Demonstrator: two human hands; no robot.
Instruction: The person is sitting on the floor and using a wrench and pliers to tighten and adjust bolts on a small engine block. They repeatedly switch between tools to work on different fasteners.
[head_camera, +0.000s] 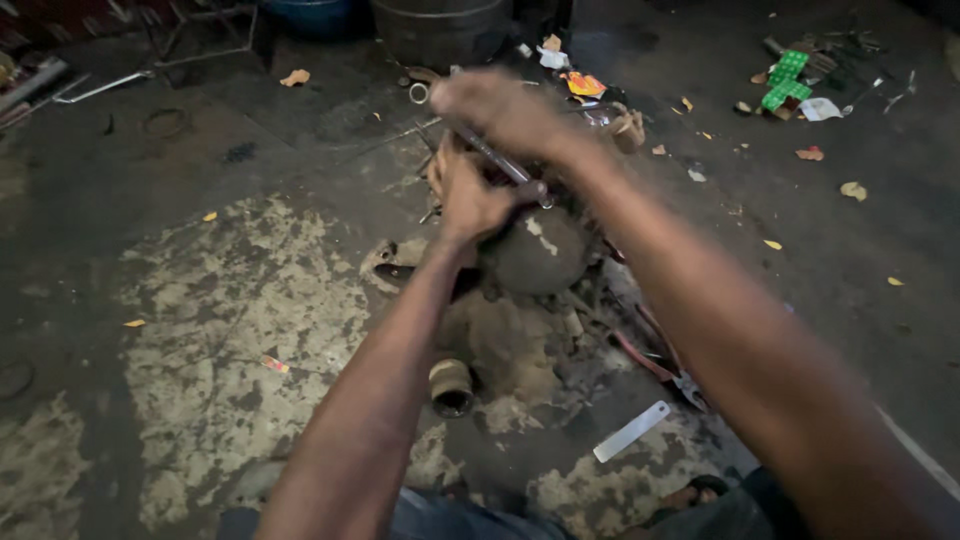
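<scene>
Head view — right hand (500, 112) seemingly gripping spanner (478, 143), left hand (470, 195) clasping round casing (540, 250).

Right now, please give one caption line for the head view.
Both hands, left hand and right hand, grip a wrench over a grimy round metal part.

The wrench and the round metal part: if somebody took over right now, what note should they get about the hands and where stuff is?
Right hand: closed on the wrench, ring end pointing away.
Left hand: fingers gripping the wrench's lower end, against the round, dirty metal part on the floor.
Nearby: short metal sleeve, flat metal strip, red-handled tool.
Done: wrench is at the part.
Left: cannot tell whether anything is loosened; motion is blurred.
</scene>
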